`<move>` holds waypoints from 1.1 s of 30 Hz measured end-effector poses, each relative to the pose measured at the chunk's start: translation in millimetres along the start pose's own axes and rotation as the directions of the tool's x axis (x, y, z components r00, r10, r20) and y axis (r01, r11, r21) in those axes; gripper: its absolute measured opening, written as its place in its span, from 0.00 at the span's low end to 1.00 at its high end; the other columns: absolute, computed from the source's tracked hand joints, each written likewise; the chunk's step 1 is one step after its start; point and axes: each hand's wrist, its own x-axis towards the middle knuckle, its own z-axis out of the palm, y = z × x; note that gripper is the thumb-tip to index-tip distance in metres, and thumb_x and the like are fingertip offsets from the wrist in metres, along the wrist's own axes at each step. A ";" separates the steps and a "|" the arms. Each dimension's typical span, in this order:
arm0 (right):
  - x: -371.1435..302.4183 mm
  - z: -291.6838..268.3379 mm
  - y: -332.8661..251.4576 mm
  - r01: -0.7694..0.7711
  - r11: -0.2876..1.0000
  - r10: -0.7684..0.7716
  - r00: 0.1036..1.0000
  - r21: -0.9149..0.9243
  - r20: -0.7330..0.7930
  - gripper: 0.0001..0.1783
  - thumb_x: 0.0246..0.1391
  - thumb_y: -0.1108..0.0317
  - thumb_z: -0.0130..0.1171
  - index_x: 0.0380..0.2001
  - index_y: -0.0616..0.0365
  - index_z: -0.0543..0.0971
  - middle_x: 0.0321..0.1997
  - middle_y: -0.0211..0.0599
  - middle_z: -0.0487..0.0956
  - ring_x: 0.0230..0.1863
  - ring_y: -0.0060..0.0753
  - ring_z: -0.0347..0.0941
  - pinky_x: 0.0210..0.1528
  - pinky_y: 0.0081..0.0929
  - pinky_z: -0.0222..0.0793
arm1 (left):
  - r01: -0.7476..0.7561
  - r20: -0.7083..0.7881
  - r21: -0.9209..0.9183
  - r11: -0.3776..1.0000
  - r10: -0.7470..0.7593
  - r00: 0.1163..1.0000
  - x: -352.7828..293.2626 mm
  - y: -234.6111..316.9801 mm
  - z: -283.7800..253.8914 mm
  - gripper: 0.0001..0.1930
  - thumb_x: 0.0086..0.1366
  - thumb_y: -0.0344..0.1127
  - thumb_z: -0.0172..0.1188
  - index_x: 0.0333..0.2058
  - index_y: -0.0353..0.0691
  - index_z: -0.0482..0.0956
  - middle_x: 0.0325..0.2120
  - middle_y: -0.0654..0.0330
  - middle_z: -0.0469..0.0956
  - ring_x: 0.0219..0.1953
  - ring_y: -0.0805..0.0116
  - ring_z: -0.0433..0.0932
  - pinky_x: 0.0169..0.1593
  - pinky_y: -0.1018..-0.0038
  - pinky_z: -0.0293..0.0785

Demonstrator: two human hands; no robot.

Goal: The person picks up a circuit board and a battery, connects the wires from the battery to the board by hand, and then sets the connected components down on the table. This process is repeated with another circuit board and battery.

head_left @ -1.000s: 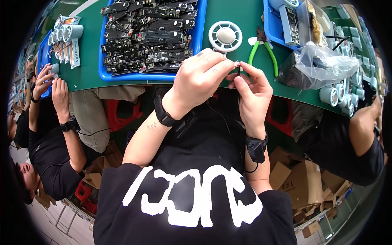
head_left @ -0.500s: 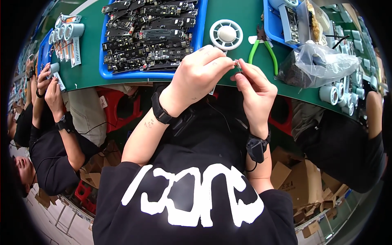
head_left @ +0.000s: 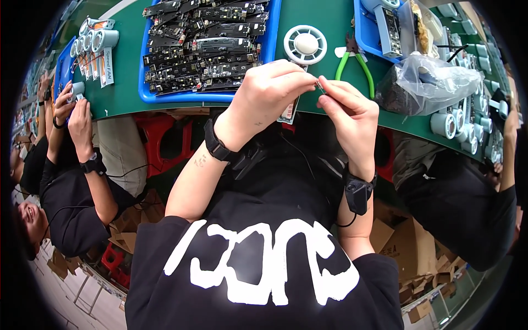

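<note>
My left hand (head_left: 275, 91) is closed in a pinch at the table's front edge, its fingertips almost meeting those of my right hand (head_left: 351, 113). Between them shows a small, thin, shiny piece (head_left: 320, 87), pinched by my right thumb and fingers; what it is cannot be made out. Whatever my left fingers grip is hidden by the hand. Just beyond lies a pale blue handheld fan (head_left: 305, 45) with a round spoked head. Its lower part passes behind my left hand, and a pale printed end (head_left: 288, 111) shows beneath the wrist side.
Left of my hands, a blue tray (head_left: 181, 98) holds many black circuit boards (head_left: 225, 47). Green-handled cutters (head_left: 355, 66) lie to the right, beside a clear plastic bag (head_left: 434, 85) and another blue tray (head_left: 379, 52). More fans (head_left: 102, 41) stand at far left; co-workers sit on both sides.
My right hand has shifted slightly to the right and its fingers have turned around the small piece. More of the pale printed end shows below my left hand. The whole view has moved a little.
</note>
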 end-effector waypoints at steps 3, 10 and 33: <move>1.3 -5.2 -1.4 0.011 0.998 -0.008 0.999 -0.069 0.049 0.17 0.55 0.83 0.63 0.49 0.63 0.84 0.47 0.39 0.84 0.43 0.21 0.79 0.42 0.16 0.74 | 0.047 0.038 -0.050 0.998 -0.045 0.998 2.4 1.1 -0.9 0.08 0.54 0.26 0.71 0.34 0.36 0.85 0.30 0.57 0.83 0.31 0.63 0.83 0.33 0.73 0.80; 1.4 -2.5 -3.3 -0.092 0.984 0.092 0.996 0.151 0.005 0.16 0.59 0.82 0.59 0.51 0.68 0.80 0.48 0.40 0.81 0.39 0.25 0.80 0.38 0.18 0.75 | 0.223 -0.098 0.038 0.974 -0.218 0.971 -6.6 23.9 -2.6 0.14 0.52 0.29 0.74 0.38 0.36 0.83 0.30 0.57 0.80 0.30 0.63 0.81 0.33 0.72 0.78; 9.5 -0.2 22.1 -0.199 0.879 0.209 0.978 0.433 0.027 0.14 0.66 0.73 0.55 0.53 0.64 0.74 0.45 0.37 0.80 0.31 0.22 0.75 0.28 0.15 0.70 | 0.127 -0.085 0.323 0.938 -0.105 0.991 -8.1 19.4 0.0 0.05 0.57 0.34 0.61 0.27 0.42 0.75 0.27 0.61 0.75 0.31 0.63 0.76 0.36 0.67 0.73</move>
